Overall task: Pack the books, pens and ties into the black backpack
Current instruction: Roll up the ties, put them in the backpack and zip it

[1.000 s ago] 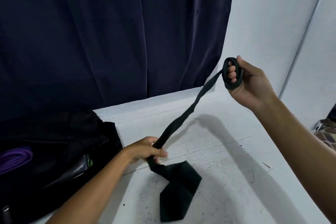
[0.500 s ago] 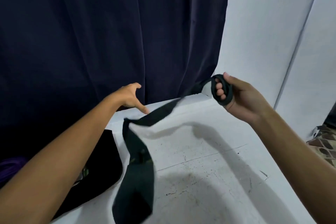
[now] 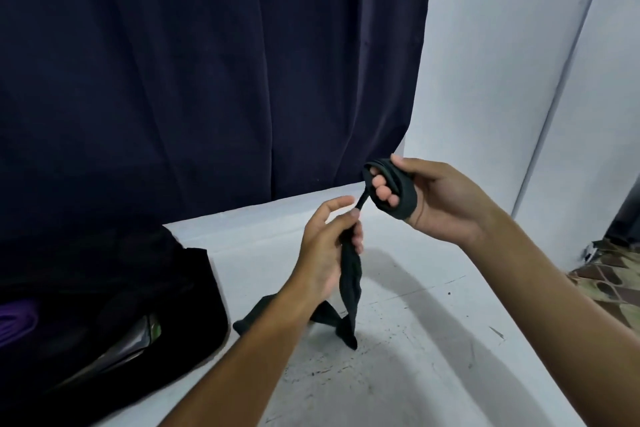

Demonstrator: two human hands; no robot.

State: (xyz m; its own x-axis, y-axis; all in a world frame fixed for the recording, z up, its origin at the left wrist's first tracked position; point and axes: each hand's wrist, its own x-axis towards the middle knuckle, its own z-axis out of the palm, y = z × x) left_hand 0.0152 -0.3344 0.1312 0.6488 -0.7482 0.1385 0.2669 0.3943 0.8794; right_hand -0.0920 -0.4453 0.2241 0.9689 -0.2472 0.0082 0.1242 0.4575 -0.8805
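A dark tie (image 3: 350, 282) runs between both my hands above the white table (image 3: 398, 357). Several turns of it are wound round the fingers of my right hand (image 3: 440, 201), whose thumb presses on the coil. My left hand (image 3: 329, 246) grips the tie's middle just below and left of the coil, and the wide end hangs down to touch the table. The black backpack (image 3: 114, 308) lies open at the left, with a purple item (image 3: 17, 319) and a shiny dark object (image 3: 135, 343) inside.
A dark blue curtain (image 3: 207, 62) hangs behind the table. White walls (image 3: 502, 45) stand at the right. A patterned floor (image 3: 609, 274) shows past the table's right edge.
My left hand swung the tie up and round, then came back down close to the right hand. More of the tie is wound on the right fingers, and the free length is shorter.
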